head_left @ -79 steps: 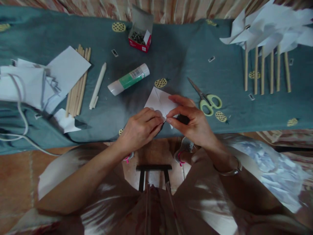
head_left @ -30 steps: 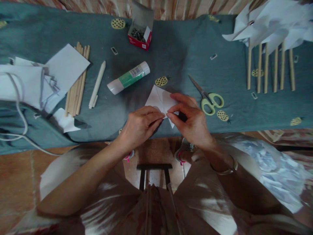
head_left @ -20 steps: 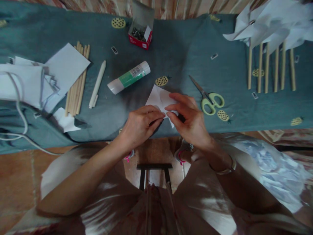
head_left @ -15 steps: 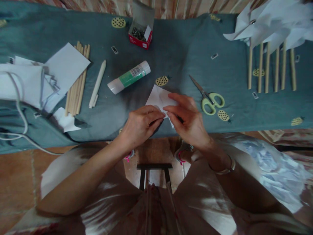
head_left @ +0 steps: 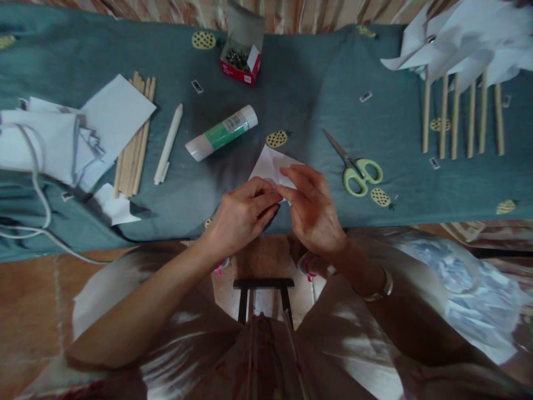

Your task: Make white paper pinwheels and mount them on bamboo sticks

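Note:
A small white paper lies near the table's front edge, its lower part covered by both hands. My left hand is closed, with thumb and fingers pinching the paper's lower edge. From the right, my right hand grips the same paper, fingers bent over its right side and fingertips close to those of my left hand. Behind the paper lies a glue stick with a green and white label. Green-handled scissors rest to the right, blades partly apart.
Wooden sticks, a white pen and paper sheets lie left. A red box of small metal pieces stands at the back. White pinwheels on sticks lie back right. A white cable crosses the left side.
My right hand has shifted slightly left and turned inward over the paper, closer to my left hand. The paper's lower right corner that showed beneath it is now hidden.

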Action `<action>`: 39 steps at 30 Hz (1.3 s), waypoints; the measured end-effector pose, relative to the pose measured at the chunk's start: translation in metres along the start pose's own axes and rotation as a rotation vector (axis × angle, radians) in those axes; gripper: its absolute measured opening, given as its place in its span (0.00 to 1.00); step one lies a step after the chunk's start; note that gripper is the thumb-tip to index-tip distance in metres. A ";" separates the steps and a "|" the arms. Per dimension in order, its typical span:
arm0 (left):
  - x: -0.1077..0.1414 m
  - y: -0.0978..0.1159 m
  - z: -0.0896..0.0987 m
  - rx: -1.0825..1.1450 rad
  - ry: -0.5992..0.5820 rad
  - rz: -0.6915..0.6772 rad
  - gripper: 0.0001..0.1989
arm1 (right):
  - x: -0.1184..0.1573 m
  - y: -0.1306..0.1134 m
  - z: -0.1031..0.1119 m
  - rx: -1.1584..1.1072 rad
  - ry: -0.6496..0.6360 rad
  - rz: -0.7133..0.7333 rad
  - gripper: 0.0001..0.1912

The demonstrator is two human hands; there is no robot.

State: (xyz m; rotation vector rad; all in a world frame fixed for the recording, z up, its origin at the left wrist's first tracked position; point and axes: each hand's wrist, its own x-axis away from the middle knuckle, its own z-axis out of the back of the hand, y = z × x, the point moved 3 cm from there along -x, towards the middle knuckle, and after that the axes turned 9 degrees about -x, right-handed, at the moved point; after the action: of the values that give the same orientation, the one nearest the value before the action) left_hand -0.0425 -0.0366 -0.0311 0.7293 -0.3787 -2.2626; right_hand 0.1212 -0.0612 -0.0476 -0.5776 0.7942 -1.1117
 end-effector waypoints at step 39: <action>0.006 -0.013 0.014 -0.142 0.076 -0.038 0.06 | -0.002 -0.003 0.034 0.074 0.050 0.029 0.15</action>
State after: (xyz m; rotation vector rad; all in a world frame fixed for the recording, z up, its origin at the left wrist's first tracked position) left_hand -0.0617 -0.0306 -0.0281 0.7514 -0.1675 -2.2637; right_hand 0.1462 -0.0600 -0.0239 -0.4767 0.7989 -1.1279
